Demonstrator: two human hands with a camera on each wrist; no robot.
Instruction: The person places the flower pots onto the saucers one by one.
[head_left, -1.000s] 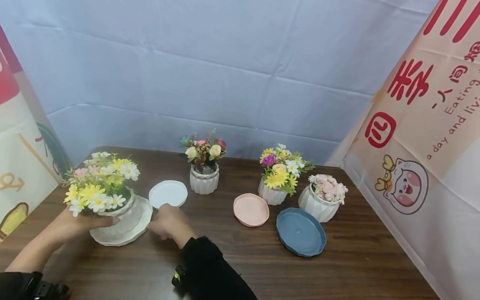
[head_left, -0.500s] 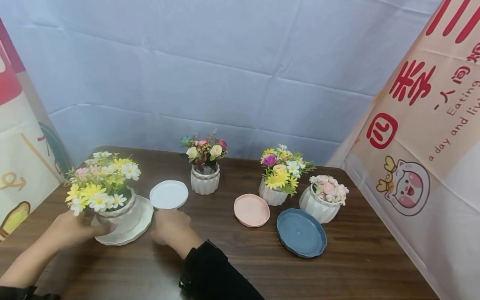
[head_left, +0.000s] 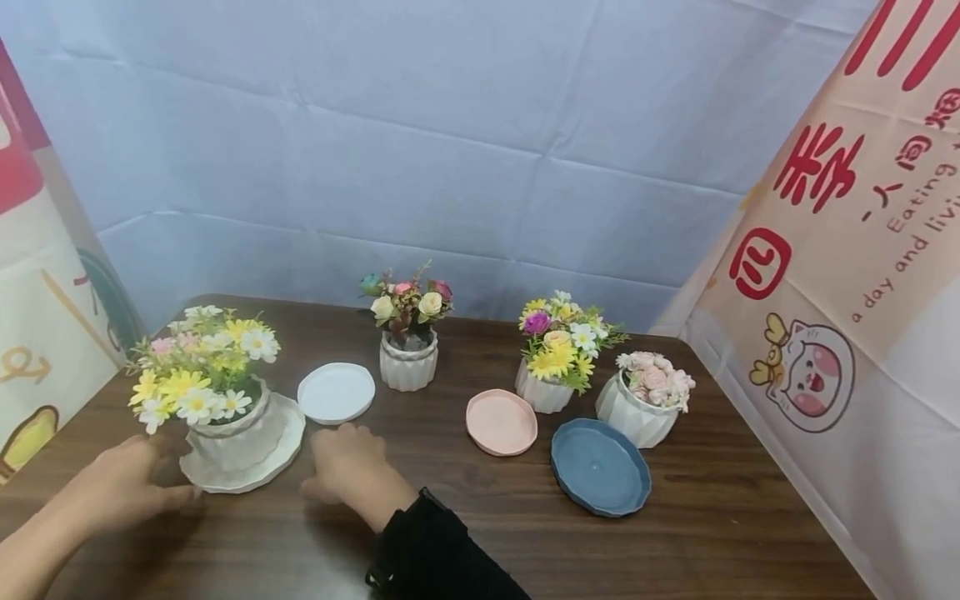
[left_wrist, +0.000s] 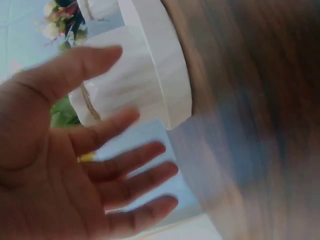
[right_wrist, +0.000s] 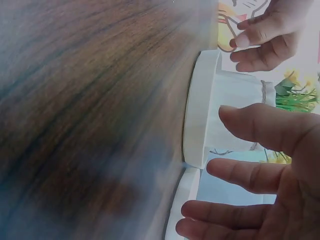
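A white flowerpot with yellow, white and pink daisies stands upright on a white saucer at the table's left. My left hand is just left of the pot and saucer, its fingers spread and holding nothing; the left wrist view shows a gap between the fingers and the pot. To the saucer's right is my right hand, low over the table. Its thumb and fingers are extended and hold nothing. Just beyond it lies a smaller white saucer.
A pot of mixed roses stands at the back middle. Right of it are a pink saucer, a pot of mixed flowers, a blue saucer and a tilted pot of pale pink flowers. A pale cloth hangs behind the table.
My left hand has let go of the daisy pot and drawn back toward the near left. My right hand has moved slightly right, away from the saucer. The pot stays on the saucer.
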